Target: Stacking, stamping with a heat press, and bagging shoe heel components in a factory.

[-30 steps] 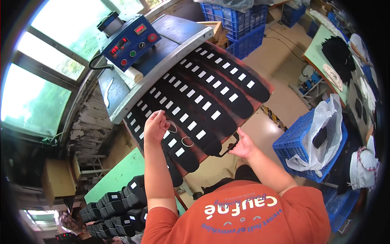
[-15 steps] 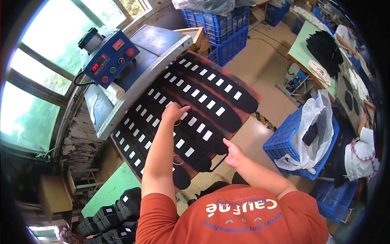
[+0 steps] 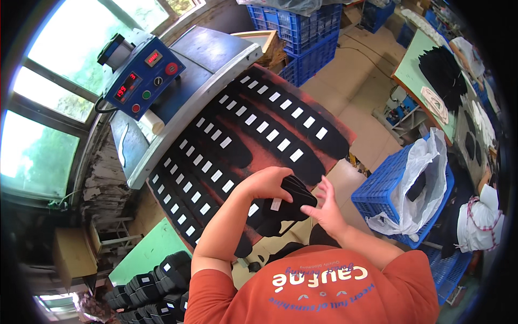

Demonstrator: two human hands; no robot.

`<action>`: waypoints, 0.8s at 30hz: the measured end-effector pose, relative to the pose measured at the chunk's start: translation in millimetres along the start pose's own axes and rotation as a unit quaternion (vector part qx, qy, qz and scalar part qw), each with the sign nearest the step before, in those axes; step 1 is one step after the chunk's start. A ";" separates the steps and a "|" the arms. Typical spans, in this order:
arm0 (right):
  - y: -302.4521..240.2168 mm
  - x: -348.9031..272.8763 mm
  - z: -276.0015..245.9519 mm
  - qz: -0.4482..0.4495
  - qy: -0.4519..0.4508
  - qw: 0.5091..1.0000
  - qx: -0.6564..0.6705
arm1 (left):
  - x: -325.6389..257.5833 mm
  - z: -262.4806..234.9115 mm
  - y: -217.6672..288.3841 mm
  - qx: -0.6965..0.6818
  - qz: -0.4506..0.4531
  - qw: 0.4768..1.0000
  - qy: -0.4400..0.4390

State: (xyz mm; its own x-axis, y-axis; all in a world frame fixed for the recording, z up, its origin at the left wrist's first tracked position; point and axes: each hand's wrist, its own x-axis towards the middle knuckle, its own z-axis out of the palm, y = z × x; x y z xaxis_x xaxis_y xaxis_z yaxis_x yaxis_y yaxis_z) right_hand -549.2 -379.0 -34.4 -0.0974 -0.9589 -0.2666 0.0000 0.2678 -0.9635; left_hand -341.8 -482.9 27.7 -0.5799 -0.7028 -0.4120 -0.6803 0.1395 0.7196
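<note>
Black stack (image 3: 300, 196): at near edge of red board (image 3: 264, 160). We grip it in left hand (image 3: 267, 185). Our right hand (image 3: 329, 211): fingers spread beside stack, contact unclear. Board carries rows of labelled black pieces (image 3: 338, 143). Press (image 3: 208, 56) behind; 1 blue crate (image 3: 376, 195) at right.

The left hand (image 3: 270, 183) holds a bunch of black pieces (image 3: 298, 195) near the front edge of a red worktop (image 3: 267, 160). The right hand (image 3: 330, 211) has its fingers (image 3: 327, 191) spread just beside the bunch. Long black rows (image 3: 339, 146) with white tags (image 3: 296, 155) lie on the worktop. A blue box with buttons (image 3: 144, 78) sits at the back left. On the right, a blue crate (image 3: 374, 197) holds a see-through bag (image 3: 430, 181).
</note>
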 end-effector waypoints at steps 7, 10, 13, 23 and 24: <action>-15.7 105.0 -3.7 -0.046 -0.162 0.983 -0.070 | 100.8 -91.6 -89.5 -0.299 -0.174 0.825 0.448; -3.4 118.5 3.2 -0.185 -0.127 0.922 -0.316 | 135.5 -136.2 -173.1 0.012 -0.352 0.720 0.598; 0.2 126.0 7.3 -0.162 -0.167 0.925 -0.301 | 144.2 -153.8 -212.2 0.011 -0.385 0.740 0.552; -26.7 178.1 29.9 -0.283 -0.295 0.912 -0.038 | 25.5 -53.8 -107.0 -0.671 -0.010 0.709 0.218; -31.1 182.6 28.5 -0.234 -0.344 0.908 -0.037 | 28.8 -53.7 -102.4 -0.639 0.015 0.728 0.250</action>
State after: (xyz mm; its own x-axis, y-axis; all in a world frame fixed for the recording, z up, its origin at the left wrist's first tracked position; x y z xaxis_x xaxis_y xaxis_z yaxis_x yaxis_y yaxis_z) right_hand -538.6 -565.1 -53.8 0.5761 -0.7938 0.1951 0.0505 -0.2037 -0.9777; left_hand -264.7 -554.9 -27.9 -0.1324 -0.9234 -0.3604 0.4859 -0.3774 0.7883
